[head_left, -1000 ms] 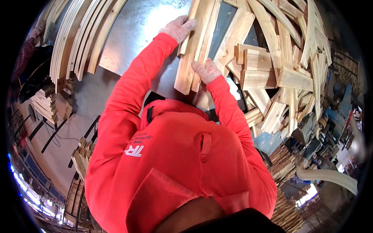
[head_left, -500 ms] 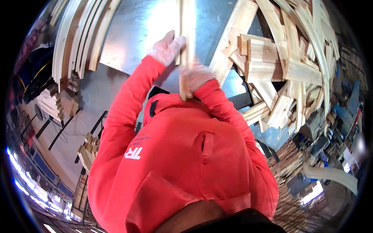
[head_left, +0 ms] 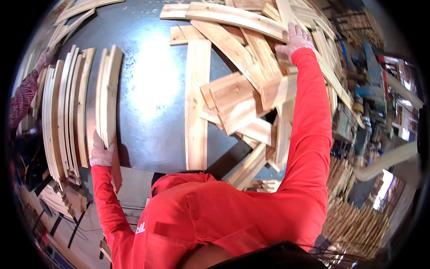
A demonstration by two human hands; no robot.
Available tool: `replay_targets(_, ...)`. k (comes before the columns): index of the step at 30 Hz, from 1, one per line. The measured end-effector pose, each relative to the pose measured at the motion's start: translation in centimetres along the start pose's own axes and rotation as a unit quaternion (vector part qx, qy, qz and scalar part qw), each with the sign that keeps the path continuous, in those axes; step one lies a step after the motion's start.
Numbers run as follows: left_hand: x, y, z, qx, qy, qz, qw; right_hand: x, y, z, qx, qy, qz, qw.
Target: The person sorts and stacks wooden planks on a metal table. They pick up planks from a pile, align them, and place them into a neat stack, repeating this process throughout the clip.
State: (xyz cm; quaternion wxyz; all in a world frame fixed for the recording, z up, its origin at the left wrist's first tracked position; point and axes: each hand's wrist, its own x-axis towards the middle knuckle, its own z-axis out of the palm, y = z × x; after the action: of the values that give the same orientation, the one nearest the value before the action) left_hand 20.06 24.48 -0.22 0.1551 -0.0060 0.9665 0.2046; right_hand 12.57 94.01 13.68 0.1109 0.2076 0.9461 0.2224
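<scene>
Near the left of the metal table, my gloved left hand [head_left: 102, 153] is closed round the near end of a few narrow wooden boards [head_left: 113, 85] standing on edge. To the far right, my gloved right hand [head_left: 297, 39] reaches over a jumbled heap, fingers stretched out and thumb apart. It lies at the right end of a long pale board [head_left: 239, 19]; whether it presses on that board is unclear. Under and around it, more boards cross at many angles. One wide plank [head_left: 197, 105] lies lengthwise at the heap's left side.
The grey metal table [head_left: 150, 130] stretches between the two hands. On its left stands a row of upright boards [head_left: 67, 112]. Beyond that row is another person's hand [head_left: 45, 58] with a patterned sleeve. Stacked wood [head_left: 358, 224] sits at lower right, near a pale hose [head_left: 385, 161].
My hands were together in front of me on a narrow board. Now they are wide apart, the left on boards at the left, the right over the heap. The view has shifted right.
</scene>
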Motion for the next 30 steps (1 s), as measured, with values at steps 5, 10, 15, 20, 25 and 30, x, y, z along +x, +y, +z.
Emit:
replay_targets(5, -0.9, -2.6, 1.0, 0.129, 0.023, -0.154, 0.979, 7.9, -3.2, 0.4, -0.035, 0.002, -0.063, 0.997)
replay_targets(10, -1.8, -1.0, -0.3, 0.087, 0.013, -0.133, 0.987, 15.4, -9.4, -1.2, 0.061, -0.154, -0.223, 0.961)
replay_targets(15, 1.7, 8.2, -1.0, -0.012, -0.034, -0.158, 0.987, 2.3, -17.0, 5.2, 0.450, -0.373, -0.321, 0.745)
replay_targets(20, 4.3, 12.3, 0.7, -0.086, -0.006, -0.155, 0.984, -14.1, -29.1, -4.5, 0.328, -0.471, -0.224, 0.787)
replay_targets(25, 4.0, 15.9, 2.7, -0.042, 0.003, -0.097, 0.994, -17.9, -29.7, -6.7, 0.340, -0.268, -0.518, 0.738)
replay_targets(30, 4.3, 15.9, 2.9, 0.031, -0.033, -0.152, 0.987, -0.8, -15.7, -2.0, 0.188, 0.120, -0.053, 0.973)
